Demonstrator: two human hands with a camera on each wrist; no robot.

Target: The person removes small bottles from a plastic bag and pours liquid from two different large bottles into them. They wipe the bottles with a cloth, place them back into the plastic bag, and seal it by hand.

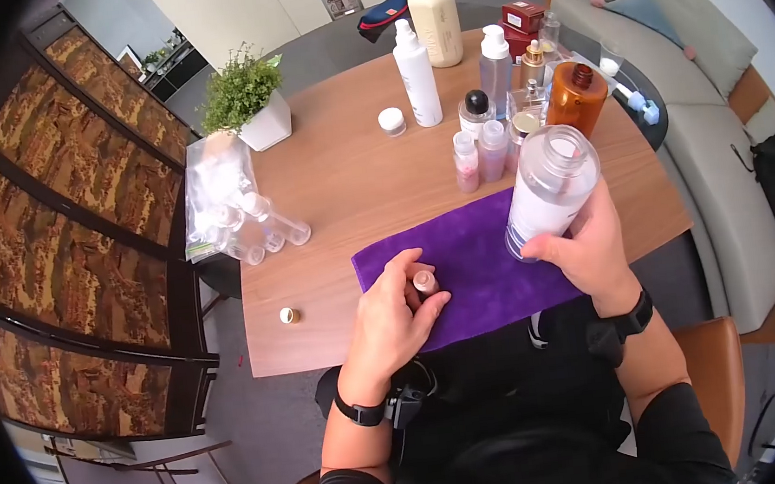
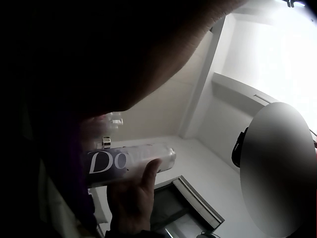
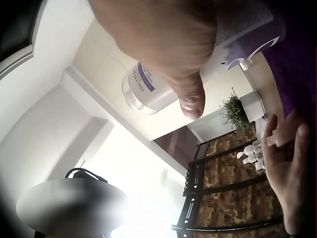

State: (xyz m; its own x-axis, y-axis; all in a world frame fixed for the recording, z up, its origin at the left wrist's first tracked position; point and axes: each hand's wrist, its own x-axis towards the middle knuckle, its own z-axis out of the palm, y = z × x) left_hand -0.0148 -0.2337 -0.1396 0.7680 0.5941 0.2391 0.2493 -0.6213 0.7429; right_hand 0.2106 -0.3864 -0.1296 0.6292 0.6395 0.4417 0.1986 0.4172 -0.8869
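My right hand (image 1: 591, 246) grips a large clear Dove bottle (image 1: 543, 213) with a pale label and an uncapped mouth. It stands tilted over the right part of a purple cloth (image 1: 482, 298); the lettering on the bottle (image 2: 111, 164) shows in the left wrist view. With thumb and fingers curled round it, my left hand (image 1: 388, 324) holds a small bottle (image 1: 425, 282) with an open neck over the cloth's left part. Most of the small bottle's body is hidden by the fingers. A small white cap (image 1: 290, 316) with a gold band lies left of that hand.
Several small pink-tinted bottles (image 1: 466, 162), an amber bottle (image 1: 576, 98) and pump bottles (image 1: 495, 73) stand beyond the cloth. A white jar (image 1: 392, 122) sits farther left. Clear empty bottles (image 1: 283, 226), a plastic bag (image 1: 217, 170) and a potted plant (image 1: 243, 97) line the table's left side.
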